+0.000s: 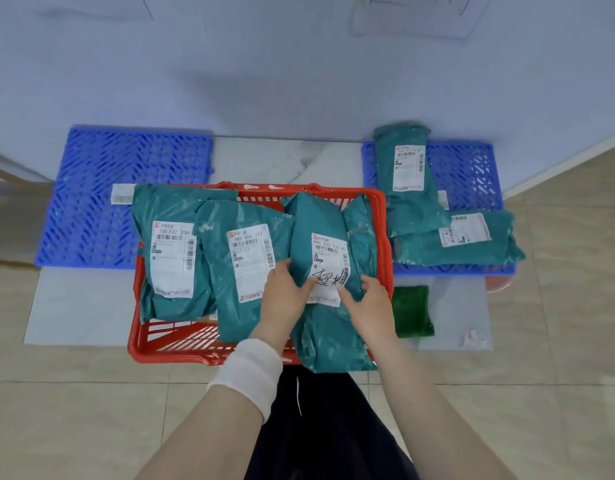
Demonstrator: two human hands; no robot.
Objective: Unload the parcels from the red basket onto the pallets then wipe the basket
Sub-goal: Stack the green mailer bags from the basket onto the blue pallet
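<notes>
A red basket [153,344] sits on the floor in front of me with several teal parcels in it. My left hand [286,294] and my right hand [370,306] both grip the rightmost parcel [325,327], which bears a white label with handwriting. Two more parcels lie to its left, one in the middle [236,271] and one at the left [167,237]. The left blue pallet [91,202] is bare. On the right blue pallet [472,174] lie two teal parcels, one upright [403,168] and one across [472,244].
A green cloth [411,311] lies on the floor right of the basket. A white wall rises behind the pallets. A pale mat [74,306] lies under the basket. Crumpled paper [474,337] lies at the right. My dark trousers fill the bottom.
</notes>
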